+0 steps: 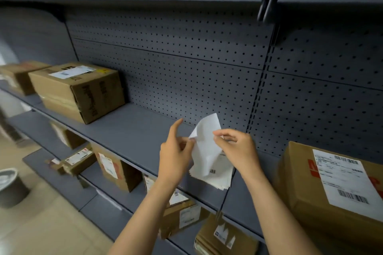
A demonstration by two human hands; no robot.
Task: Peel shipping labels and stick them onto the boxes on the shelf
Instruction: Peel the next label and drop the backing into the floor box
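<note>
- Up close, a person's left hand (176, 151) pinches the curled edge of a white label sheet (207, 141) between thumb and middle fingers, the index finger raised and pointing upward.
- Beside it, the right hand (238, 149) grips the same sheet from the other side, fingertips closed on the paper where it lifts away from a stack of shipping labels (215, 170) hanging below both hands; a small barcode shows on the stack.
- Behind the hands runs a grey metal shelf (128, 128) backed by a perforated panel (186, 72), its middle stretch bare.
- At the right edge of that shelf sits a cardboard box (300, 188) already carrying a large white label with barcodes (344, 178).
- Well apart to the left stands a second brown box (78, 91) with a white label on its top, and a further box (18, 75) just beyond it.
- Lower shelves hold several smaller labelled parcels (112, 167).
- On the floor at far left stands a grey bin (11, 188).
</note>
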